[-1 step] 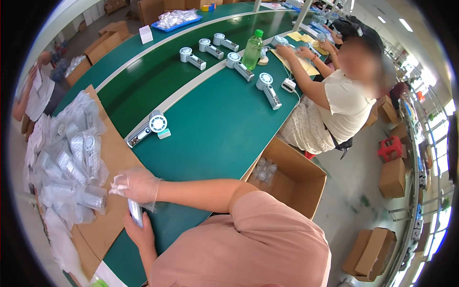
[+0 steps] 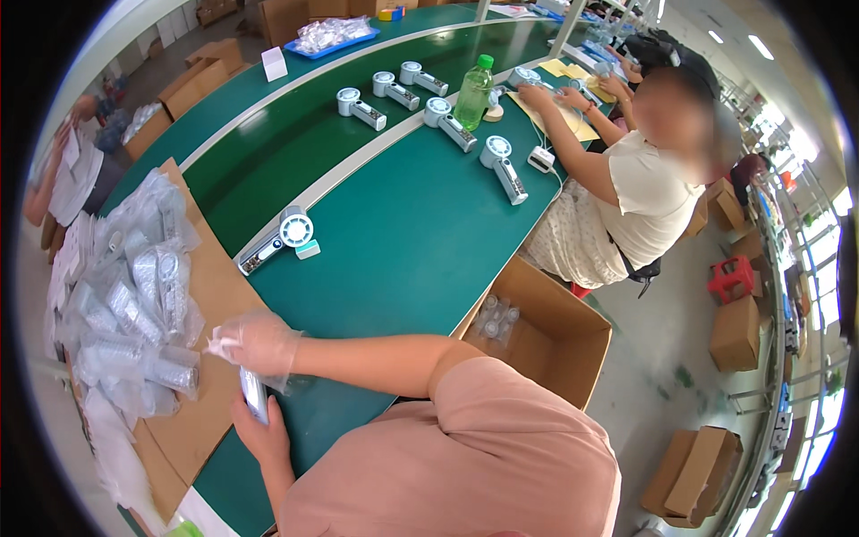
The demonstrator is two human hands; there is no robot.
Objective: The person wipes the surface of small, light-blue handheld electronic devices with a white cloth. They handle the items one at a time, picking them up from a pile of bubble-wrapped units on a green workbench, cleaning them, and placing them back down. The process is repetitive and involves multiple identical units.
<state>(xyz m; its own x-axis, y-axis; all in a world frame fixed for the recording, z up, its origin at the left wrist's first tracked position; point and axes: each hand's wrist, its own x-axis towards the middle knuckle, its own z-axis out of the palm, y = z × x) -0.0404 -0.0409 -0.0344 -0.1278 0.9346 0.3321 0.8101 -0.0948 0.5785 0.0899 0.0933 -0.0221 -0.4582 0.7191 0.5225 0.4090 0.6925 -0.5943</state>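
Observation:
My left hand (image 2: 262,436) is closed round the silvery handle of a handheld fan (image 2: 254,396). The fan's upper end is hidden beneath my right hand (image 2: 261,344), which wears a thin clear plastic glove. Between the gloved fingers is a crumpled white cloth or tissue (image 2: 224,344), pressed at the fan's upper part. Farther off on the green table (image 2: 385,242) lies another handheld fan (image 2: 295,230) with a round white head, next to a small white and teal block (image 2: 308,250).
Bubble-wrap pouches (image 2: 134,304) are heaped on cardboard (image 2: 215,268) at left. More fans (image 2: 506,170) and a green bottle (image 2: 473,94) stand farther along. An open carton (image 2: 564,345) sits beside the table at right. A co-worker (image 2: 644,188) handles parts at the far right.
My gloved right hand has shifted very slightly at the top of the fan, along with the white cloth. Everything else looks the same.

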